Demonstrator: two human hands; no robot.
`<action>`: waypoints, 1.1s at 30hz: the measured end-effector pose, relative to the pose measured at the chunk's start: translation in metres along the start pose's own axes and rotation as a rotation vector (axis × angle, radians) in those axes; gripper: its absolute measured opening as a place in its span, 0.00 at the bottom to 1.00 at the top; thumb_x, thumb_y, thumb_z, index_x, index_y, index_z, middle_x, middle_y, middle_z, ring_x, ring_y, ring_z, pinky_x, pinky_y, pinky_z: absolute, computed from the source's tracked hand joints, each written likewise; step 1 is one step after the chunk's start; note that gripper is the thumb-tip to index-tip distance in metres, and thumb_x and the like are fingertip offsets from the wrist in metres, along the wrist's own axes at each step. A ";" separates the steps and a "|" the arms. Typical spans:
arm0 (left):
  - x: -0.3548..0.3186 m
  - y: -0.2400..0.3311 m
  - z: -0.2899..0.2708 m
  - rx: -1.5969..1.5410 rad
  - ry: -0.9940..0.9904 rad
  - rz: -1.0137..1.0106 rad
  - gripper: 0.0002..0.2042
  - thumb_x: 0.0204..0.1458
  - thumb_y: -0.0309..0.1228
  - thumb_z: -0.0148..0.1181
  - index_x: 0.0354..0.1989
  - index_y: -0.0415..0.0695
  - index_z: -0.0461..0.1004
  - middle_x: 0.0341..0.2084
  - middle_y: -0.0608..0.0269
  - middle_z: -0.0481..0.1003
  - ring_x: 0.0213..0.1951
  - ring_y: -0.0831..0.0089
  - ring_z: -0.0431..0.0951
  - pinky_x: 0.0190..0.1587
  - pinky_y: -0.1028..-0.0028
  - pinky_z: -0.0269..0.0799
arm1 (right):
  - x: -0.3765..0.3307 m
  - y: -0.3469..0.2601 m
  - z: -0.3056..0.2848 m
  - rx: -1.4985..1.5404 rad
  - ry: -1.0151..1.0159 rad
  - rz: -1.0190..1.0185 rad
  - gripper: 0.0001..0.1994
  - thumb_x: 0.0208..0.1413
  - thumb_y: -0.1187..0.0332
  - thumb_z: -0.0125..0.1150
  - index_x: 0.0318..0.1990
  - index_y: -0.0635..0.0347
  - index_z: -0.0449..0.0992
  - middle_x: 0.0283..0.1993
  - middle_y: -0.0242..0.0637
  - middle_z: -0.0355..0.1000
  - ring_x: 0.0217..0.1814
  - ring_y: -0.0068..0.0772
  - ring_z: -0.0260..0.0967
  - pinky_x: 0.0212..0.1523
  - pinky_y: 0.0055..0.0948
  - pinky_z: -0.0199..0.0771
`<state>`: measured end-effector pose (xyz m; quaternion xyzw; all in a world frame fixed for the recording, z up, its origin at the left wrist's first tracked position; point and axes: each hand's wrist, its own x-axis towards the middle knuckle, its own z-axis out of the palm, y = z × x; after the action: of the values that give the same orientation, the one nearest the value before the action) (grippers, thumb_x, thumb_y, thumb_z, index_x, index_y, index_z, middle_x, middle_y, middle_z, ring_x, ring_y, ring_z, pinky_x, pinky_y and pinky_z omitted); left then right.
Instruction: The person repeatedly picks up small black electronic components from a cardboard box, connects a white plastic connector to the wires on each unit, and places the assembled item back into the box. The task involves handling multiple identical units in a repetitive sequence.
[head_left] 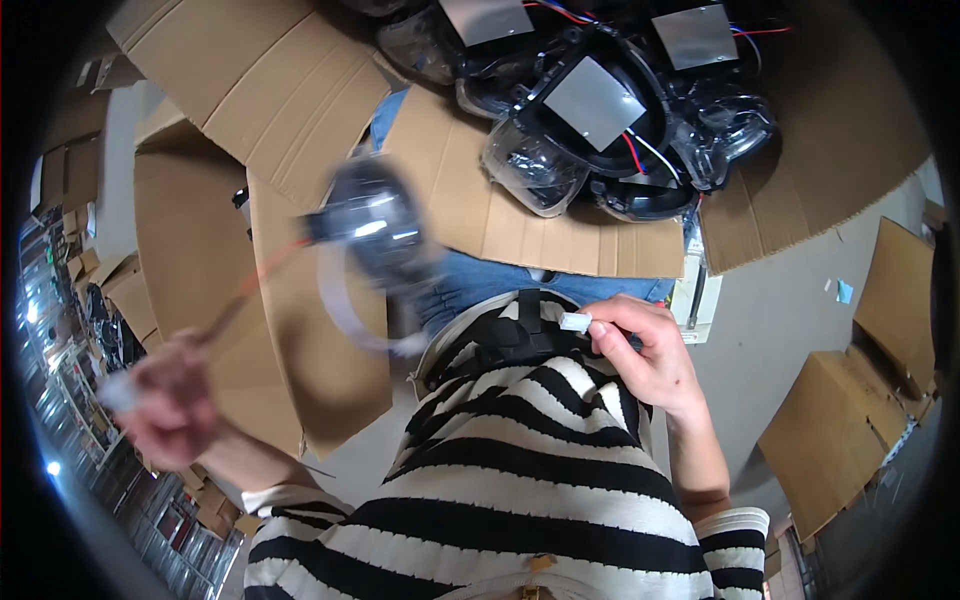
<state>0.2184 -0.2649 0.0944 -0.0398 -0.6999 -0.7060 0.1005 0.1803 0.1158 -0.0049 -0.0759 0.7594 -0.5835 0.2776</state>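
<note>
Several cardboard pieces take up the most room: an open box (195,250) stands just beyond the fingers of the left hand (175,405), a second box (825,430) lies well out to the right of those of the right hand (650,350), and a wide cardboard sheet (585,245) spreads ahead of the right fingers, serving as a bench. On it, further forward, lies a heap of black lamp-like housings (655,85) with clear plastic covers (540,170), probably piled there to keep them within reach.

One blurred housing (375,225), the piece in hand, is between the two sets of fingers, forward of both, in front of the open box. An orange-red wire (270,265) runs from it to the left fingers, which look curled around the wire's end, though blur hides the exact grip; it likely serves as a handle. A pale strip (340,300) bows below the same housing.

Silver plates (596,103) top some heaped units, beyond the right fingers. Smallest is a white plug-like block (575,321), pinched between right thumb and forefinger, perhaps to leave its far end exposed.

No label, brand or lettering can be read on any of these.
</note>
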 end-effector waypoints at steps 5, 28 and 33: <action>0.028 0.091 -0.088 0.036 0.529 0.334 0.12 0.46 0.29 0.46 0.12 0.47 0.58 0.13 0.70 0.52 0.22 0.74 0.52 0.35 0.71 0.51 | -0.011 -0.003 -0.005 0.045 -0.026 0.088 0.05 0.47 0.73 0.53 0.32 0.63 0.70 0.22 0.36 0.66 0.18 0.26 0.59 0.21 0.22 0.59; 0.127 -0.147 0.253 1.040 -0.767 0.618 0.14 0.36 0.28 0.57 0.35 0.43 0.69 0.21 0.61 0.64 0.27 0.66 0.68 0.28 0.70 0.64 | -0.026 0.002 -0.021 -0.034 0.062 -0.054 0.05 0.45 0.72 0.52 0.28 0.64 0.68 0.23 0.40 0.66 0.23 0.34 0.64 0.23 0.26 0.63; 0.138 -0.188 0.288 1.161 -0.982 0.867 0.06 0.33 0.27 0.53 0.23 0.42 0.70 0.22 0.62 0.65 0.31 0.68 0.68 0.29 0.71 0.64 | -0.038 0.012 -0.018 0.010 0.115 -0.006 0.04 0.44 0.73 0.52 0.28 0.64 0.69 0.21 0.39 0.65 0.20 0.33 0.62 0.22 0.26 0.61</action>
<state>0.0222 0.0100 -0.0582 -0.5444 -0.8362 -0.0407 0.0517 0.2048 0.1512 -0.0001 -0.0430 0.7708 -0.5917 0.2321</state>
